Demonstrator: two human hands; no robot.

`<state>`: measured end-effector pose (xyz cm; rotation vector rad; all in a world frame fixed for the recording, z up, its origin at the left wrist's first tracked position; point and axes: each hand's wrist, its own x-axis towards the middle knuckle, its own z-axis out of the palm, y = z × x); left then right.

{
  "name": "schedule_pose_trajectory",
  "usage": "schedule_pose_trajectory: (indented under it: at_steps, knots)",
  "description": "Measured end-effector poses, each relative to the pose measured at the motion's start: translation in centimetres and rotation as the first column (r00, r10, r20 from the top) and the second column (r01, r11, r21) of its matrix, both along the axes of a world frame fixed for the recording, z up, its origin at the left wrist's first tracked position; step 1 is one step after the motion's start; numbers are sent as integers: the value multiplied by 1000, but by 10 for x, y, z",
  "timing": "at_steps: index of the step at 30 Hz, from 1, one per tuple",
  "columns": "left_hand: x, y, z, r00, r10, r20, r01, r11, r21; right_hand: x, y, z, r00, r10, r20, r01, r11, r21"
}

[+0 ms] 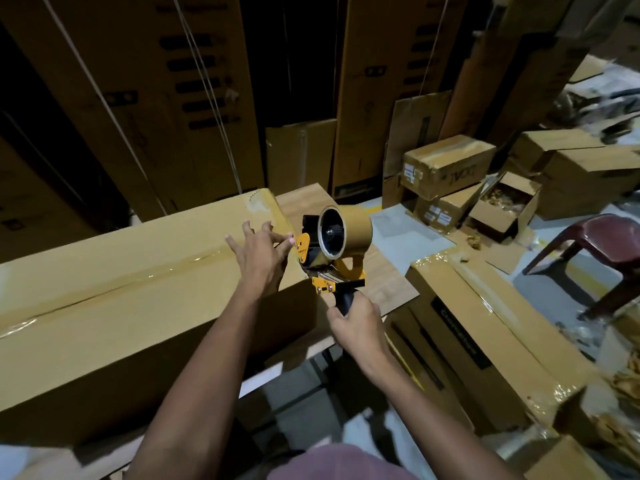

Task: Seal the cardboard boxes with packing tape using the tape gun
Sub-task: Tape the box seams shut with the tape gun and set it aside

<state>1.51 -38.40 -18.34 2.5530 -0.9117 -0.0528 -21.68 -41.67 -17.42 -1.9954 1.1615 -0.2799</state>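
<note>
Fingers (pixel 247 227) of left hand (pixel 259 252) splayed on long glossy-taped brown cardboard box (pixel 114 306); right hand (pixel 356 327) grips yellow-and-black tape gun (pixel 332 251) above wood-grain table (pixel 384 271), maroon plastic chair (pixel 602 251) nearby.

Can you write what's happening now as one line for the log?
right hand: grips tape gun handle | left hand: fingers spread, on long cardboard box end | top seam: taped

Head camera looks down, close over hands.

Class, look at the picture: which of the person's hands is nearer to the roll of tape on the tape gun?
Left. The left hand spreads on the box just beside the roll of tape; the right hand grips the handle below it.
</note>
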Motion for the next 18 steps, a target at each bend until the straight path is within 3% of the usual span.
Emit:
schedule_pose_trajectory:
  at_steps: [7, 18]
  knots:
    - [-18, 11, 23, 977, -34, -210, 77, 977, 197, 0, 1, 2, 999, -16, 33, 15, 999, 33]
    - [-32, 11, 26, 975, 8, -220, 32, 984, 175, -6, -5, 8, 998, -8, 61, 4, 998, 67]
